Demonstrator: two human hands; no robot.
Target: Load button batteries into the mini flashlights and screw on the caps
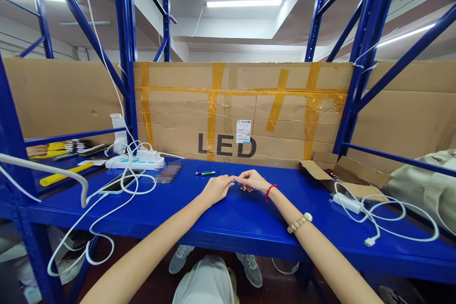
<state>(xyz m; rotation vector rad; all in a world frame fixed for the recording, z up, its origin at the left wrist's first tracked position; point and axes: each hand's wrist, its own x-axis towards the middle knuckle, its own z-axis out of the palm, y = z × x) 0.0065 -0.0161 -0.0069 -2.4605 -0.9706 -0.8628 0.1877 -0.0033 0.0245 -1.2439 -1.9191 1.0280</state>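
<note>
Above the blue shelf top, my left hand and my right hand meet at the fingertips. Both are closed in a pinch around something small and dark, too small and too covered by the fingers to name. Small dark bits show just under and behind my right hand, partly hidden by it. Beyond my left hand lie two slim pens, a green one and a purple one, side by side and apart from the fingers.
A white power strip with tangled cables and a phone lie to the left. At the right are an open cardboard box and a white adapter. A large cardboard panel stands behind; another person's hand shows far left.
</note>
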